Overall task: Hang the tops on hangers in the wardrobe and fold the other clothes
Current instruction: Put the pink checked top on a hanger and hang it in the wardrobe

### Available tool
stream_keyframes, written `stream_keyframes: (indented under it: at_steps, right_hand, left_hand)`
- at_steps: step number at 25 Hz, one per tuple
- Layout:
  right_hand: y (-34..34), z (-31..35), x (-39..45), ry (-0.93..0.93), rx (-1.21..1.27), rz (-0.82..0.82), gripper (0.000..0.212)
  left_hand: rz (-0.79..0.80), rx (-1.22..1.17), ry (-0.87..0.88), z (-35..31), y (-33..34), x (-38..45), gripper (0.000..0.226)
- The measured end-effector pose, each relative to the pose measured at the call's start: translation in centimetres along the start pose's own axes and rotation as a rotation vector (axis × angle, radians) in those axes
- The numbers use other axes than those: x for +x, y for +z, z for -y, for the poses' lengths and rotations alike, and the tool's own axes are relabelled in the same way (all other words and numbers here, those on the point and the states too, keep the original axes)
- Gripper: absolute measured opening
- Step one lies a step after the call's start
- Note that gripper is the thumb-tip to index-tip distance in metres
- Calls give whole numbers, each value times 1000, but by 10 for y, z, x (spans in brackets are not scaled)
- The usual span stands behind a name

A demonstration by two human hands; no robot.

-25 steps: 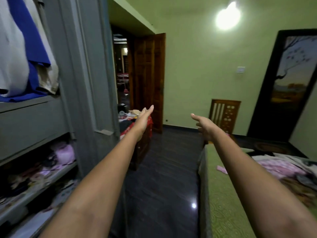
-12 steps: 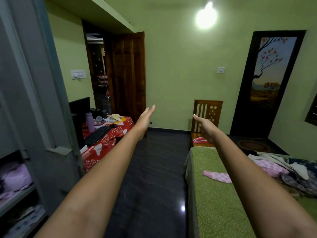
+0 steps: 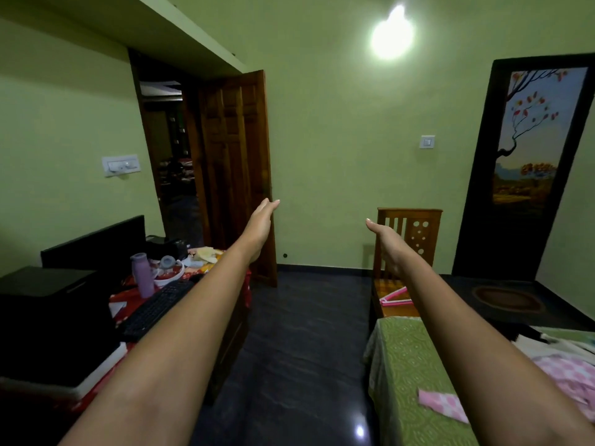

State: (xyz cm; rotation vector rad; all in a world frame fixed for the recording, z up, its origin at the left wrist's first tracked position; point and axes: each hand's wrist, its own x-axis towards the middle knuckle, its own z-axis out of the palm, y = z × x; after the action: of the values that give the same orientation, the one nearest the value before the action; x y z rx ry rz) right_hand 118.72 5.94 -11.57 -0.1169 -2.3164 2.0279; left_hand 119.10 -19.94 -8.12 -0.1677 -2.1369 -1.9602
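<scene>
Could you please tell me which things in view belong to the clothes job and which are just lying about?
For the job:
pink checked cloth on the green patterned bedspread
heap of mixed clothes
pink plastic hangers on the wooden chair

Lying about:
lilac bottle
black keyboard

- Beyond the left hand's fingers [image 3: 269, 206], the door [image 3: 236, 169] is dark varnished wood, faintly glossy.
- Behind the right hand's fingers [image 3: 373, 224], the chair [image 3: 418, 226] is polished wood.
- Below both hands, the dark floor [image 3: 306, 349] gleams.
- The bedcover [image 3: 405, 358] is patterned matt cloth.
</scene>
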Motion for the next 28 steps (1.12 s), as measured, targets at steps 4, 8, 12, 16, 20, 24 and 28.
stream_keyframes:
  at_steps: [4,8,12,16,20,24,28]
  right_hand:
    - [10,-14,97,52,10,14,78]
    - [6,-17,208,9,-1,1,75]
    - [-10,3,323,-59,14,13,78]
    - [-48,28,418,-94,-8,-73,77]
    - [-101,12,471,-59,-107,-179,78]
    - [-183,-13,508,-31,-86,-373,84]
    - [-271,-21,507,-50,-14,-709,82]
  left_hand:
    - [24,23,-57,43,18,83,64]
    - [1,9,-42,76,43,182,63]
    - [26,7,-28,88,80,287,62]
    - [18,-54,29,88,127,393,59]
    - [156,-94,29,112,211,474,59]
    - [379,-157,34,125,329,540,57]
    - [685,-216,79,122,456,585,58]
